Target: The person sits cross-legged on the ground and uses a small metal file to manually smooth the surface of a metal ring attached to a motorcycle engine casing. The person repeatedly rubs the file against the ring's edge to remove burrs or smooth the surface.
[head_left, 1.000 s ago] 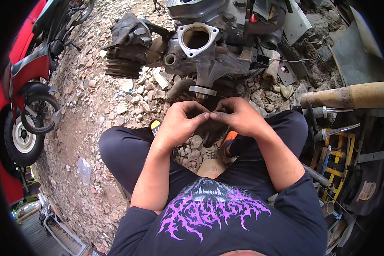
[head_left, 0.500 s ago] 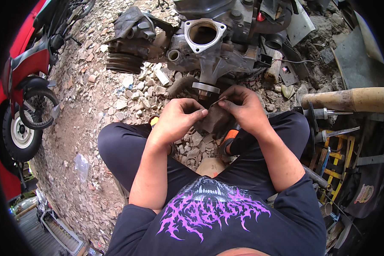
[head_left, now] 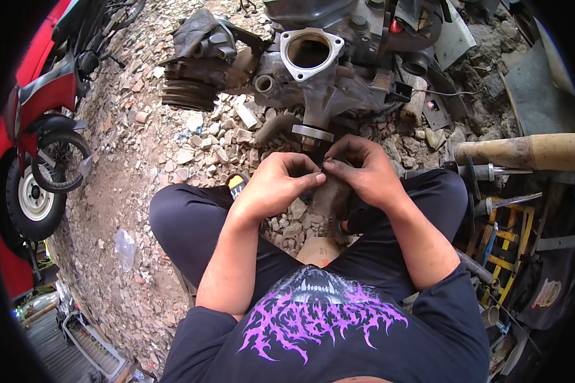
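A thin, limp dark brown sheet (head_left: 332, 195), cloth or worn abrasive paper, hangs between my hands in front of an engine (head_left: 338, 96). My left hand (head_left: 276, 185) is closed in a pinch on its upper left edge, thumb against fingers. Close beside it, my right hand (head_left: 363, 169) pinches the upper edge, with dirt on its fingertips. Just above the hands is the engine's round metal flange (head_left: 312, 133) on a shaft. Higher up, a three-holed triangular flange (head_left: 312, 56) surrounds a wide opening.
Loose stones (head_left: 217, 153) cover the ground around my crossed legs. At the engine's left is a grooved pulley (head_left: 188, 97). A bamboo pole (head_left: 524, 152), shock absorbers (head_left: 501, 171) and a yellow frame (head_left: 508, 249) lie at right. A red motorcycle (head_left: 48, 108) stands far left.
My hands have come closer together, the left moving rightward. The sheet now hangs narrower and more folded between them. The whole view has shifted slightly.
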`<state>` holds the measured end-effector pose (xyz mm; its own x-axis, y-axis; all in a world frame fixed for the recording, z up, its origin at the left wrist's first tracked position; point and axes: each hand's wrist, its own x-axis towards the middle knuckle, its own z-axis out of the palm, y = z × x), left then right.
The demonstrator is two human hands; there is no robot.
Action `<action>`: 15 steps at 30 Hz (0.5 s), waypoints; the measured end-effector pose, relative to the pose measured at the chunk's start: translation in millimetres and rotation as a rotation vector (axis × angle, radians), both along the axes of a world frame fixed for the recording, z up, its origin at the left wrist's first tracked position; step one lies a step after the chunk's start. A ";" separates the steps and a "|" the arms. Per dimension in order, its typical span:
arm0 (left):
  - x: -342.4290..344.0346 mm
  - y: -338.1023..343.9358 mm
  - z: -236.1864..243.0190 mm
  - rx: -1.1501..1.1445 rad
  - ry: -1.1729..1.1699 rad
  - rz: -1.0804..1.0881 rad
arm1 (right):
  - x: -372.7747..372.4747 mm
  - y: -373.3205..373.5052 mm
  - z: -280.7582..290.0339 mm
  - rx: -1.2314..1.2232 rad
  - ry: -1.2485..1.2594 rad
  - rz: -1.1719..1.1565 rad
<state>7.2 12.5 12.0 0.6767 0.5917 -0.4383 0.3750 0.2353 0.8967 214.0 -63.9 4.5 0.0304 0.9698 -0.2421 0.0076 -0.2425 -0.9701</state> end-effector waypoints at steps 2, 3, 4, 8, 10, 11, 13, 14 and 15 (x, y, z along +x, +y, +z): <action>-0.3 -0.8 0.9 -0.012 0.002 0.005 | 0.6 0.2 3.5 -0.009 -0.011 0.003; -0.5 -0.9 1.8 -0.006 0.006 0.004 | 0.9 0.4 4.2 -0.004 -0.031 0.005; -0.6 -0.9 2.1 0.001 0.010 0.003 | 1.2 0.8 4.4 0.002 -0.051 0.008; 0.1 -2.1 -1.5 -0.032 -0.017 0.020 | -0.1 0.7 3.6 0.033 -0.063 0.003; -0.7 -1.2 -3.0 -0.059 -0.034 0.015 | -0.5 0.5 4.3 0.031 -0.075 0.003; -1.2 -1.0 -4.0 -0.051 -0.032 0.011 | -0.5 0.4 4.1 0.028 -0.087 0.009; -2.2 -1.1 -5.7 -0.035 -0.027 0.002 | -0.6 -0.1 3.1 0.023 -0.112 0.019; -2.3 -1.1 -4.9 -0.037 -0.037 0.010 | -0.9 -0.1 3.5 0.018 -0.107 0.014; -2.1 -0.9 -3.0 -0.040 -0.046 0.018 | -1.3 0.1 4.2 0.013 -0.102 0.009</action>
<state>5.1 11.6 9.0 0.6864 0.5863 -0.4303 0.3288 0.2776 0.9027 212.7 -63.8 8.7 0.0453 0.9732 -0.2255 0.1091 -0.2292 -0.9672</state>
